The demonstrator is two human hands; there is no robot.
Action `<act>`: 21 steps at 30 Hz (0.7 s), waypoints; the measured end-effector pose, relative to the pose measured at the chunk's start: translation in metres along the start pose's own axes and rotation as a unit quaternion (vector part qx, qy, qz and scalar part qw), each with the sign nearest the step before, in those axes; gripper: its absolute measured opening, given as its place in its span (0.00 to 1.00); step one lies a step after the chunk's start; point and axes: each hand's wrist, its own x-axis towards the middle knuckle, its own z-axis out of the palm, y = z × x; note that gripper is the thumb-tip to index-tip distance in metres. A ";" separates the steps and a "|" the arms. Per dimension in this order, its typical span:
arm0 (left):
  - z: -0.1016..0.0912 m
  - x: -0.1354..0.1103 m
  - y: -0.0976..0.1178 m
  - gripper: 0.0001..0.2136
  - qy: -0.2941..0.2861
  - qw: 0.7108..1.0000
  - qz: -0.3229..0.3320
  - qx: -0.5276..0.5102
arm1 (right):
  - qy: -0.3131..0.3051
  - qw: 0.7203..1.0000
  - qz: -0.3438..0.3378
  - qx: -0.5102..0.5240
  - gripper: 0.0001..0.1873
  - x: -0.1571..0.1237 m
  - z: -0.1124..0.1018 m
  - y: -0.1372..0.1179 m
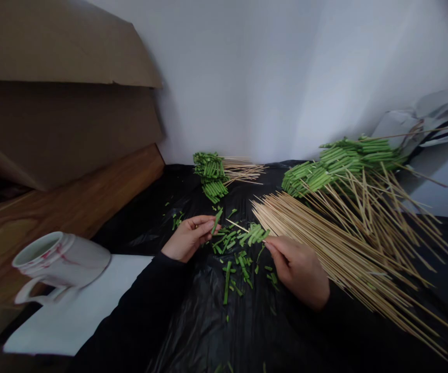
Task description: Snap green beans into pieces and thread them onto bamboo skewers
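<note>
The right hand (297, 269) pinches a bamboo skewer (237, 225) carrying threaded green bean pieces (257, 235); the left hand (188, 238), at its nine o'clock, pinches one bean piece (216, 220). The skewer's bare tip, aimed at ten o'clock, could prick the left fingers if a push slips; piercing off-centre could split that piece. From between the hands: a cardboard box (68, 114) at ten, well apart; a bare skewer pile (313, 233) at three, crowding the right wrist; a large bean-skewer heap (336, 163) at two; a ceramic mug (87, 259) at nine; a smaller bean-skewer bundle (210, 171) at eleven; loose cuttings (227, 282) at six.
</note>
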 end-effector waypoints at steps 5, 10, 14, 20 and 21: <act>0.002 0.000 -0.004 0.12 -0.023 0.992 -0.071 -0.099 | -0.010 1.000 0.003 -0.001 0.12 -0.001 0.001 -0.001; 0.003 -0.001 -0.006 0.13 -0.049 0.991 -0.074 -0.101 | -0.023 1.000 0.000 -0.009 0.13 -0.001 0.002 -0.003; 0.004 -0.001 -0.007 0.15 -0.052 0.992 -0.071 -0.095 | -0.028 0.999 -0.001 -0.016 0.13 -0.001 0.002 -0.004; 0.003 -0.002 -0.008 0.14 -0.051 0.992 -0.071 -0.092 | -0.038 0.999 -0.002 -0.026 0.14 -0.001 0.001 -0.003; 0.003 -0.002 -0.008 0.14 -0.051 0.992 -0.070 -0.092 | -0.038 0.999 -0.004 -0.027 0.14 -0.001 0.001 -0.003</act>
